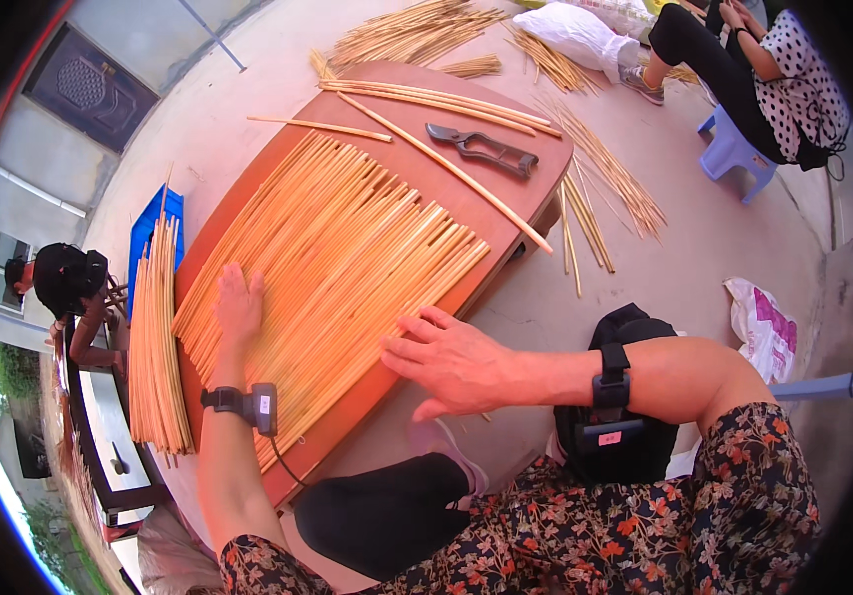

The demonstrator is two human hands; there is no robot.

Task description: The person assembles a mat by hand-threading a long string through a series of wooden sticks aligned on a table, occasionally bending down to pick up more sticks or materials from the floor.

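Head view, hands (451,365) over sticks (347,248), bare tabletop (533,205) at edges

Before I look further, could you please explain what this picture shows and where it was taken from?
There is no robot here: a wide fisheye camera, which bends straight edges, looks down from the head of a bare-handed worker. A brown table carries a broad row of thin, wood-coloured sticks, with a few loose sticks and cutting shears toward the far end. The left hand lies flat on the row; the right hand is spread at its right edge, and neither seems to grip anything. Each wrist wears a dark band. Another person sits on a blue stool, upper right.
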